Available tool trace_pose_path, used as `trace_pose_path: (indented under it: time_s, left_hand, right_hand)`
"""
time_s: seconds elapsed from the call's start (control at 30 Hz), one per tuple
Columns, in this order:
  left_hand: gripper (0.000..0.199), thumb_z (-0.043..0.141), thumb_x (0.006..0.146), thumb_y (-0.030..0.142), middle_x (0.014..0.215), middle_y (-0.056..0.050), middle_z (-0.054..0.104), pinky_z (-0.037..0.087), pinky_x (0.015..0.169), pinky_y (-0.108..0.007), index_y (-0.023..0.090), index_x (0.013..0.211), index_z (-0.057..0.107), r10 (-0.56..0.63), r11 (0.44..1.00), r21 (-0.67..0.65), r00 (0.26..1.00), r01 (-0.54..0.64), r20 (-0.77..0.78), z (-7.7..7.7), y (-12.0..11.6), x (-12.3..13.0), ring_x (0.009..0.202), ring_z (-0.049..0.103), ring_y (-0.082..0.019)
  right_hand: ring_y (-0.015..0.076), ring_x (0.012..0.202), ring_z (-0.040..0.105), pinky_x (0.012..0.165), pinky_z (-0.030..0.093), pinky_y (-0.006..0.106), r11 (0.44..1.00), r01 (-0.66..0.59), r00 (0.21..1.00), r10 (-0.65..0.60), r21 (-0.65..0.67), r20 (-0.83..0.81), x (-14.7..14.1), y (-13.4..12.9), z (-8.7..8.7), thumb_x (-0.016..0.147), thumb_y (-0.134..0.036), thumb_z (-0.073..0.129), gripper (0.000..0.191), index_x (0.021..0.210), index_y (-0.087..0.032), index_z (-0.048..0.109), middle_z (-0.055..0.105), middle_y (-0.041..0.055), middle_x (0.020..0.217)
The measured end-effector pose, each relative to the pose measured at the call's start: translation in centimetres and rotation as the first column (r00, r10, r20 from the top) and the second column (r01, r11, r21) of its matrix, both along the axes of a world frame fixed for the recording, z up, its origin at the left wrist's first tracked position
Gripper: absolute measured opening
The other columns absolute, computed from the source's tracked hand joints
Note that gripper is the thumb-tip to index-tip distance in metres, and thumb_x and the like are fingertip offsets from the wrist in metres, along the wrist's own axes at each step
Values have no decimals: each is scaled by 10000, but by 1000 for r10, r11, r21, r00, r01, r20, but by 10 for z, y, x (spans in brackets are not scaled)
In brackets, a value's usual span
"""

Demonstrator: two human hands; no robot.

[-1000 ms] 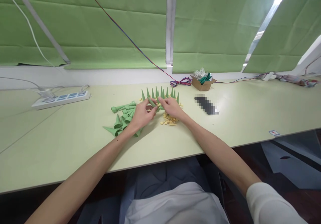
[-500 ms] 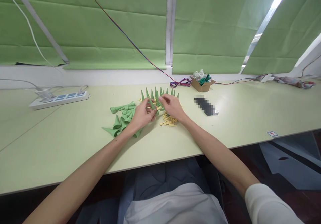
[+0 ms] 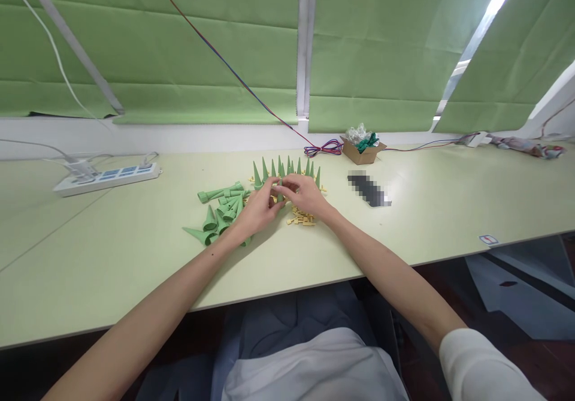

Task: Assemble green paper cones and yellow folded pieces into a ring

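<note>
Over the middle of the table, a green plastic cone (image 3: 280, 197) stands roughly upright between my two hands. My left hand (image 3: 260, 207) is closed around its lower part. From the other side, my right hand (image 3: 306, 196) pinches at the same cone with thumb and fingers, which partly cover it. Behind the hands stand several upright green cones (image 3: 264, 168) with small yellow pieces at their bases. A heap of loose green cones (image 3: 229, 206) lies left of my left hand. Below my right hand is a pile of small yellow plastic pieces (image 3: 302, 217).
A white power strip (image 3: 114, 176) lies at the left. Behind to the right are a small cardboard box (image 3: 362, 154) with plastic wrap and a coil of red-blue wire (image 3: 323, 147). A dark pixelated object (image 3: 368, 189) lies right of my hands.
The held cone has swung from tilted to nearly upright. My hands have come closer together, the right fingers now on the cone. A yellow piece seen at the cone earlier is hidden now.
</note>
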State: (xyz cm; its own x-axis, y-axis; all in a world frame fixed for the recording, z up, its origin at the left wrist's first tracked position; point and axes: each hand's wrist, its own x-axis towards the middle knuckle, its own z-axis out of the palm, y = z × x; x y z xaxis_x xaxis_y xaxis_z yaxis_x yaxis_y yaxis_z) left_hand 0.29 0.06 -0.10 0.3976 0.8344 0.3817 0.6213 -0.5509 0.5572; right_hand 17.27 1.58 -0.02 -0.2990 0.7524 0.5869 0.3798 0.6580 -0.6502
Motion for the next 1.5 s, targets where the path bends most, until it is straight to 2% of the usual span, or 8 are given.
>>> trace_pose_path:
  time_s: [0.2,0.3,0.4,0.6,0.93,1.13,1.27,1.5]
  left_hand:
    - [416,556,855,193,942,-43,725,443,599,-289,200,1260,460,-13,999,-30,1000,13,14,3,-3,1,582,603,-142]
    - [386,540,868,194,1122,-79,722,461,617,-292,208,1244,457,-31,998,-55,999,33,31,4,-4,2,601,625,-133]
    - [361,533,877,195,1203,-96,705,479,640,-297,211,1231,464,-46,996,-70,998,49,53,4,-5,2,618,642,-130]
    - [312,540,884,216,1163,-106,713,491,640,-303,206,1193,493,-38,996,-78,998,42,57,5,-6,3,607,643,-132]
    - [241,531,881,237,1092,-77,725,467,610,-297,207,1120,518,-28,999,-21,999,29,31,3,-4,2,598,625,-140]
    - [307,476,895,195,1101,-78,727,472,668,-316,212,1193,550,18,1000,23,1000,-18,0,2,0,0,690,661,-176]
    - [371,471,890,194,1082,-74,728,469,653,-315,220,1249,555,38,998,59,999,-38,2,0,3,-1,660,653,-176]
    - [327,485,880,201,1032,-61,734,464,632,-297,212,1194,576,47,995,89,998,-50,30,2,1,0,623,635,-159]
  right_hand:
    - [114,610,392,607,330,264,999,17,997,-21,-42,-77,1,-2,0,879,-381,611,326,638,-188,507,463,-30,616]
    - [112,597,378,594,318,266,999,37,993,-39,-20,-110,1,-2,0,870,-394,629,334,635,-189,509,444,-37,594]
    - [111,592,374,587,310,265,997,73,990,-71,10,-119,1,-2,0,863,-402,645,352,626,-191,492,435,-38,589]
    - [115,597,379,594,323,270,993,116,990,-117,-9,-82,1,-2,1,879,-468,619,395,630,-196,476,458,-29,601]
    - [112,592,368,592,315,266,991,132,989,-133,-21,-71,1,-1,0,877,-446,634,381,636,-199,471,423,-41,592]
    - [113,593,382,599,322,261,995,101,994,-102,-5,-51,0,6,-7,914,-453,577,378,654,-193,493,448,-34,603]
    - [113,597,365,605,303,257,995,95,995,-95,-19,17,0,11,-11,925,-398,558,346,657,-193,484,433,-39,606]
    - [117,593,319,604,269,254,995,98,994,-99,28,52,1,11,-13,953,-353,519,374,632,-200,402,376,-43,597]
